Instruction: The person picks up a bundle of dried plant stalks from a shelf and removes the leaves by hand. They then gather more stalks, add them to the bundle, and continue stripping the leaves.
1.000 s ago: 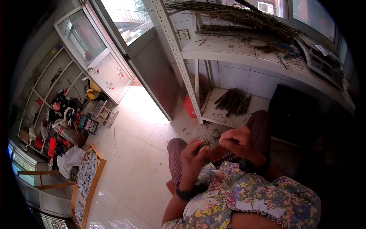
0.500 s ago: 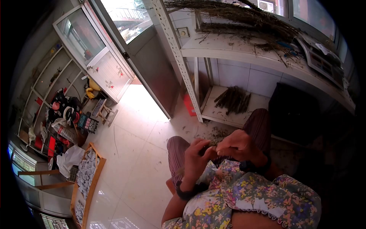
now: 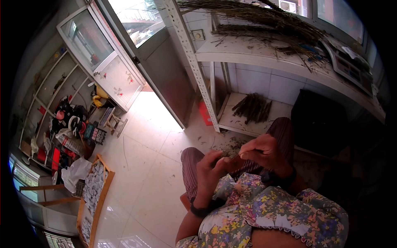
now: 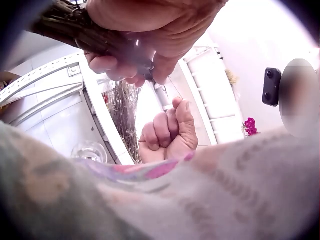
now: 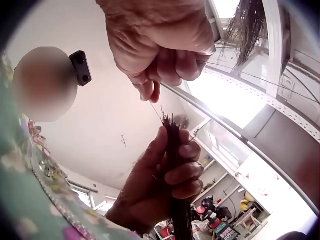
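Note:
In the right wrist view the left hand (image 5: 145,185) grips a dark bundle of thin stems (image 5: 181,215), its fingers curled round it near the trimmed end. Above that end, the right hand (image 5: 160,40) pinches a thin thread (image 5: 156,111) that runs down to the bundle, and a strand trails off from its other side. The left wrist view shows the bundle (image 4: 70,30) in the left hand (image 4: 150,25), with the right hand (image 4: 170,132) curled below. In the head view both hands are over the lap, a short gap between them.
A pile of short stem bundles (image 3: 253,108) lies on the lower shelf. Long dry stems (image 3: 264,22) and a flat device (image 3: 349,68) are on the upper shelf (image 3: 248,58). A black box (image 3: 316,122) stands at right, a wooden-framed tray (image 3: 111,180) at lower left. Plant scraps litter the floor.
The hands came together half a second ago and now stand apart again, the right hand having moved up and slightly right. The left hand still grips the bundle.

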Demonstrator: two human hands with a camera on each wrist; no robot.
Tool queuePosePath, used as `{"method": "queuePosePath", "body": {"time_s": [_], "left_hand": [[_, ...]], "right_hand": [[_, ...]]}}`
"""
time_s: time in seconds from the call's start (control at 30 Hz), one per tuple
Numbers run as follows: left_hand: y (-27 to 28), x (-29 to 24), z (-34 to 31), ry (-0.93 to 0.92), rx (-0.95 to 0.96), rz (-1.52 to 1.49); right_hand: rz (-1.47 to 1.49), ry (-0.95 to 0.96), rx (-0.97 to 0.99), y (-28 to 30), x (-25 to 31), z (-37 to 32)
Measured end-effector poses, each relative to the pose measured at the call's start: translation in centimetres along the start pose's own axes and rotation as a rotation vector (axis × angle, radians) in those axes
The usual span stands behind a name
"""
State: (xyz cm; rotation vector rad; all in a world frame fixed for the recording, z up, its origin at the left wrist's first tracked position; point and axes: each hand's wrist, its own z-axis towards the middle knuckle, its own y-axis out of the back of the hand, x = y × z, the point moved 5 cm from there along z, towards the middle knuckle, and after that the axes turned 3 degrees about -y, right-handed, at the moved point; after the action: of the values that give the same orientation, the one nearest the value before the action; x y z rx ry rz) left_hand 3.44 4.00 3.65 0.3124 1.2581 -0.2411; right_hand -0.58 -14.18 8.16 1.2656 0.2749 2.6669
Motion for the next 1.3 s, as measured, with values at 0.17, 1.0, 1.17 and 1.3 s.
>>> {"method": "queuePosePath", "body": {"time_s": [0.17,1.0,1.17,1.3], "left_hand": [[0.1,0.0,-0.2,-0.013,-0.021,-0.070],[-0.6,-1.7,0.1,-0.151,0.024,0.174],[-0.7,-1.1,0.2,-0.172,0.040,0.134],[-0.7,-1.2,0.2,-0.178,0.047,0.152]], "right_hand": [[0.034,-0.060,-0.096,0.4,-1.4,-0.4],[-0.112,0.003,-0.032,-1.0,0.2,0.0],[-0.135,-0.026,-0.053,-1.1,0.2,0.0],[-0.124,-0.038,-0.067,-1.1,0.2,-0.2]]}}
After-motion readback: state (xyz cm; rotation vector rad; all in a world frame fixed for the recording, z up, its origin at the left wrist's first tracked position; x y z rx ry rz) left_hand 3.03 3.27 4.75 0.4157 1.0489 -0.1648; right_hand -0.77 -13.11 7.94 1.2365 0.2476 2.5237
